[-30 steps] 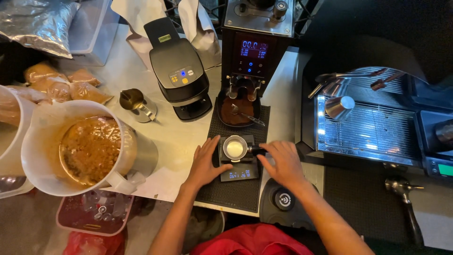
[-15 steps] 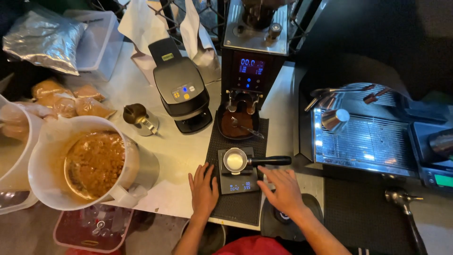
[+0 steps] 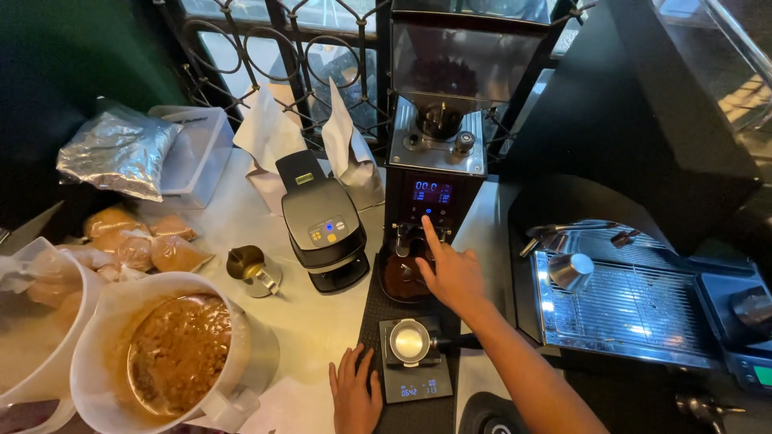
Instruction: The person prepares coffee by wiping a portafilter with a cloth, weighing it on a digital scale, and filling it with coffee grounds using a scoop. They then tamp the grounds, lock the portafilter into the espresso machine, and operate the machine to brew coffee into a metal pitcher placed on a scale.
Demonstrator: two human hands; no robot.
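Black housing marks the coffee grinder (image 3: 435,153), standing upright at about 12 o'clock from the scale, its long axis vertical and its lit display panel (image 3: 432,195) turned toward the viewer. The right hand (image 3: 450,273) is raised to it from 5 o'clock, forearm running diagonally up and left; the index finger is extended with its tip on the lower edge of the display panel, the remaining fingers loosely curled, nothing grasped. The left hand (image 3: 355,392) is laid flat, palm down and fingers straight toward 12 o'clock, on the counter edge just beside the scale's left side, holding nothing. A portafilter (image 3: 418,341) is seen resting on the small digital scale (image 3: 415,378); its round metal basket opens upward and its dark handle lies horizontally, pointing toward 3 o'clock. Both sit on a black mat (image 3: 378,309) below the grinder's chute. At 9 o'clock a black card terminal (image 3: 323,225) and a small metal jug (image 3: 251,267) are noted; at 3 o'clock, a steel drip tray (image 3: 619,313).
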